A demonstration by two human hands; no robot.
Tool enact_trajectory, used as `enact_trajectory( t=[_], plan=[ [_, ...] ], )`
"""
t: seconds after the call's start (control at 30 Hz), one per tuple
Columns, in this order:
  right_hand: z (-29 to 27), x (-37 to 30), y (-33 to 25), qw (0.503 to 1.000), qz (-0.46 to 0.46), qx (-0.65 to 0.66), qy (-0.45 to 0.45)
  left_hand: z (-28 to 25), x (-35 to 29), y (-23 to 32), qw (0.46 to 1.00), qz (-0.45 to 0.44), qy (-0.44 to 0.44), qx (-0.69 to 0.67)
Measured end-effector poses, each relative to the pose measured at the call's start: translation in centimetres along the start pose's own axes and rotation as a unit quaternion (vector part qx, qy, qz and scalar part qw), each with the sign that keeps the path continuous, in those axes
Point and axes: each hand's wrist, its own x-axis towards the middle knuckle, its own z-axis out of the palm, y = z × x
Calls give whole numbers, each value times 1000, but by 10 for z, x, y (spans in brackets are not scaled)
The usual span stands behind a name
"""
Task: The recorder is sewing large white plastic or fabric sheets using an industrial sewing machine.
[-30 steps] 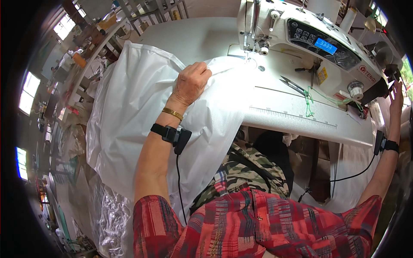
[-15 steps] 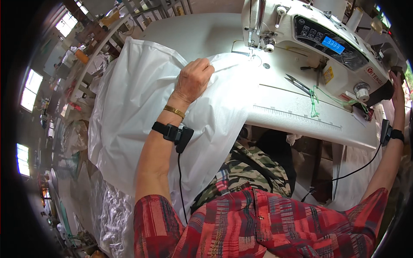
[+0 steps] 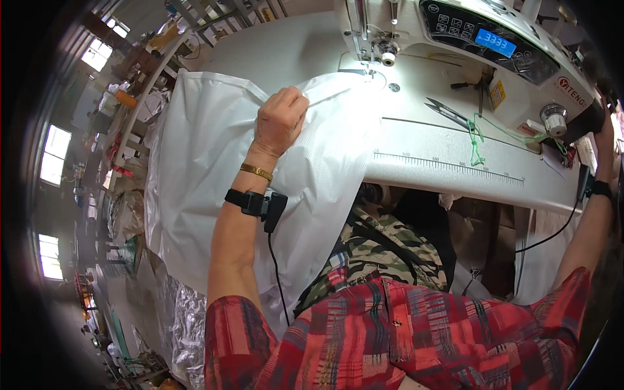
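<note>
White, slightly shiny sheet material point(image 3: 208, 149) lies over the left of the sewing table and drapes off its front. My left hand point(image 3: 281, 120) is closed on a fold of it, left of the needle area. The sheet's far edge runs under the presser foot point(image 3: 369, 70) of a white sewing machine point(image 3: 520, 123). At the far right, my right hand point(image 3: 604, 133) reaches round the machine's end, by the handwheel. Its fingers are dim and mostly hidden, so their grip does not show.
Metal thread snips point(image 3: 448, 114) with a green cord point(image 3: 476, 146) lie on the machine bed, right of the needle. A ruler scale point(image 3: 448, 166) runs along the table's front edge. Crinkled clear plastic point(image 3: 188, 331) hangs at lower left. Slatted rails point(image 3: 140, 130) stand beyond the table.
The whole view has shifted a little, with the machine now slightly further left and up. My left hand keeps hold of the sheet. My right hand stays by the machine's end.
</note>
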Motion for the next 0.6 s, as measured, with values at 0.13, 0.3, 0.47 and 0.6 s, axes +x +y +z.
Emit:
enact_trajectory(
  t=[0.13, 0.3, 0.47, 0.6],
  plan=[
    [32, -39, 4, 990, -124, 59, 1, -6, 2, 1, 1000, -9, -5, 6],
    [-27, 4, -21, 993, -51, -104, 37, 6, 1, 1, 1000, 0, 11, -11],
    [-17, -5, 13, 977, -133, -164, -33, 1, 2, 1, 1000, -16, -9, -8],
    [33, -22, 11, 959, -187, -199, -82, -4, 0, 2, 999, -30, -12, -7]
  ],
)
